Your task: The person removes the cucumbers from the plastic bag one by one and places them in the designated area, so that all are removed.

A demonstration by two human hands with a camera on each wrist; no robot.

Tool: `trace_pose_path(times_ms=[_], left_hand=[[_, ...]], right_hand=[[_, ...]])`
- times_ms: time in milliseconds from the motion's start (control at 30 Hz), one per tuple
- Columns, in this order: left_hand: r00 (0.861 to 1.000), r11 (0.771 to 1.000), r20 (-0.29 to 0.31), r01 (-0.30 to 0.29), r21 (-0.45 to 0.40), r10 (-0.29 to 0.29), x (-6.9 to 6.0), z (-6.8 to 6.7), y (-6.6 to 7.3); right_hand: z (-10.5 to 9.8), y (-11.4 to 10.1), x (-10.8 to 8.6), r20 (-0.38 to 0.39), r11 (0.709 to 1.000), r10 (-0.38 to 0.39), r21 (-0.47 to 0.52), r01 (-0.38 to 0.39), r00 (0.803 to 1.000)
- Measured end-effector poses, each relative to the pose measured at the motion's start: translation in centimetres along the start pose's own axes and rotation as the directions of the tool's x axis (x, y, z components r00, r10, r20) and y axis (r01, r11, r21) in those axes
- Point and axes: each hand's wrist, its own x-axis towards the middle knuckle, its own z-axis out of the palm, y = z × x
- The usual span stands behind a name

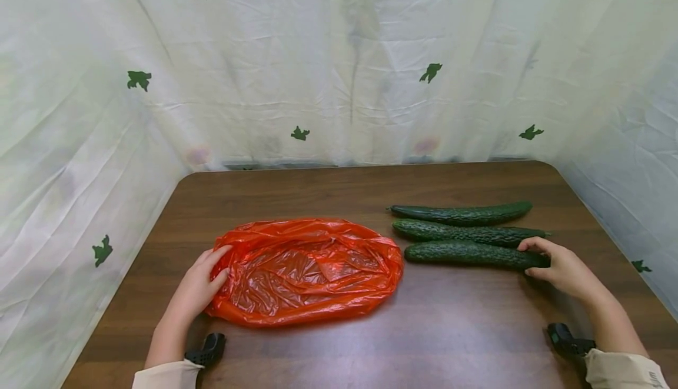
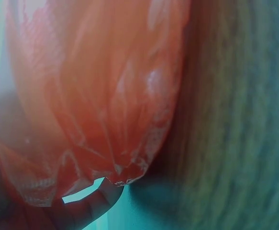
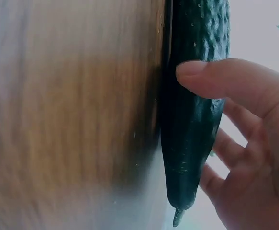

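A red plastic bag [image 1: 312, 312] lies spread on the table with its mouth facing up. At its left end my left hand [image 1: 198, 283] holds the rim between thumb and fingers. The bag's thin film [image 2: 115, 96] fills much of the left wrist view and partly covers that hand. To the right of the bag, three dark green cucumbers lie side by side. My right hand [image 1: 564, 268] grips the right end of the nearest cucumber [image 1: 466, 253]. In the right wrist view, the thumb presses on this cucumber [image 3: 189, 139], whose stem end points down the frame.
Behind the gripped cucumber lie a middle cucumber [image 1: 466, 234] and a far cucumber [image 1: 466, 215], close together. The brown wooden table [image 1: 339, 359] has rounded far corners. A pale curtain [image 1: 318, 83] with green leaf shapes surrounds it at the back and sides.
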Motion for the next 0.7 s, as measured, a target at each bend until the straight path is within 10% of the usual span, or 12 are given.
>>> trace_pose_path(times_ms=[700], left_hand=[[0.996,0.997,-0.044,-0.072,0.025,0.073,-0.4,-1.1,1.0]], right_hand=[[-0.1,-1.5,-0.8,-0.026,0.993,0.084,0.08,-0.082,0.996]])
